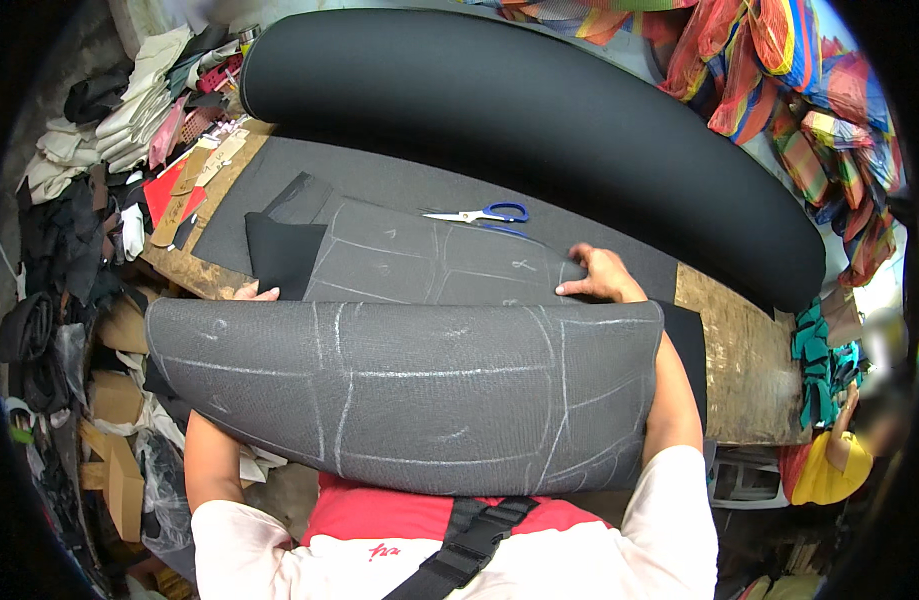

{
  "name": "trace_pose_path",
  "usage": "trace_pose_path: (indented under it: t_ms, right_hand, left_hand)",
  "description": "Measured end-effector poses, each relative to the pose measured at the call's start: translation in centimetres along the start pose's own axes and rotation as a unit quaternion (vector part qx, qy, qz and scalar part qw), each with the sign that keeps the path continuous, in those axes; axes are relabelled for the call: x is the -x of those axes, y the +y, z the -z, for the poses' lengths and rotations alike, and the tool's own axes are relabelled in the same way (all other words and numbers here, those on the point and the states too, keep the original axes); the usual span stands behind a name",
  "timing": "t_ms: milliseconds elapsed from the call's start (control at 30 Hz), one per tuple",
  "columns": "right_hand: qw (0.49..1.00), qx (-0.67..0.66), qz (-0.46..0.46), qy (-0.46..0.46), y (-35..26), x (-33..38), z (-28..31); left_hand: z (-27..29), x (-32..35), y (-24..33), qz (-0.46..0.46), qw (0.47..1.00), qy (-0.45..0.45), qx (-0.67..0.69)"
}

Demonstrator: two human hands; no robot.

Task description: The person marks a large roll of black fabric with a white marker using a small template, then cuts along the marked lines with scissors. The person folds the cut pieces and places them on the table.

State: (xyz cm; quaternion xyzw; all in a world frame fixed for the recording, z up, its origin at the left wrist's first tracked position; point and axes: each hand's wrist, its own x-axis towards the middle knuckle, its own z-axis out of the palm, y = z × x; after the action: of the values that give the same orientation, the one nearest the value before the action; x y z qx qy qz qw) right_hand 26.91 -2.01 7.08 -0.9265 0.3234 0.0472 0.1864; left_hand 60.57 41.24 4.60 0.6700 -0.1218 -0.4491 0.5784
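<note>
A dark grey fabric sheet [449, 400] marked with white chalk outlines drapes over the table's near edge in front of my body, its upper edge folded. Behind the fold lies more of the chalk-marked fabric [389, 255]. My left hand [257, 292] is at the fold's left end, fingers closed at the fabric's edge beside a black folded flap [284, 250]; most of this hand is hidden. Lying at the right side of the marked fabric, my right hand [607, 274] has thumb and fingers apart. Scissors with blue handles [494, 212] rest just beyond.
A large black fabric roll [529, 100] spans the table's far side. Card patterns [184, 195] and folded cloth [144, 100] are piled at left. Striped mesh bags [769, 60] hang at far right. Another person in a yellow top [829, 475] is at right, beyond the wooden table [744, 370].
</note>
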Motion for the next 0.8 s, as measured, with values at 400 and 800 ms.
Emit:
trace_pose_path:
  t_ms: [400,800]
  right_hand:
    - [0.91,-0.239,0.015,-0.34,0.0,1.8,1.8]
    - [0.932,0.239,0.015,0.271,-2.2,4.3,22.8]
  left_hand:
    - [1.1,-6.9,-0.1,-0.077,0.997,0.017,0.004]
    - [-5.9,-4.3,20.5,-0.455,0.864,0.153,-0.148]
